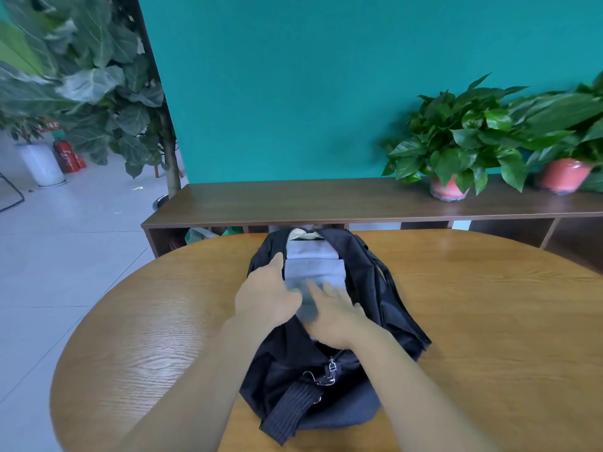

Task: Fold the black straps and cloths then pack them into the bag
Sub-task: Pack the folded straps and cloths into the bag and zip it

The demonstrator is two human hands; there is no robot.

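From the head view, the black fabric bag lies open mid-way across the round wooden table, with folded pale grey cloths stacked inside it. My left hand and right hand press flat on them, fingers straight. I'd worry the stack slips sideways from uneven pushing. Bare tabletop surrounds the bag.

- Left hand reaches forward, fingers extended, thumb raised and apart.
- Right hand, blurred, lies flat just beside it, fingers spread.
- Both forearms are bare.
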